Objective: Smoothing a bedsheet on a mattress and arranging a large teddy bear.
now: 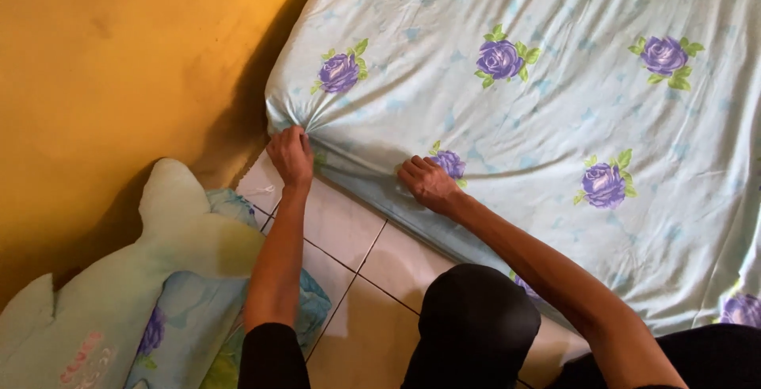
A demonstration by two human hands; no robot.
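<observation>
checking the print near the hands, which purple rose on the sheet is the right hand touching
The rose at the mattress's lower edge, partly hidden by the right hand. The other roses lie farther up or across the sheet, clear of both hands.

The bed sheet (555, 120) is pale blue-green, printed with purple roses on green leaves and fainter blue blotches between them. The wall (119, 64) on the left is mustard yellow. The floor tiles (357, 238) are off-white with dark joints. The near-left shark-shaped pillow (119, 294) is pale mint with pink marks, lying on a blue flowered cushion (190, 310). The person's clothing (476, 326) is black.
</observation>
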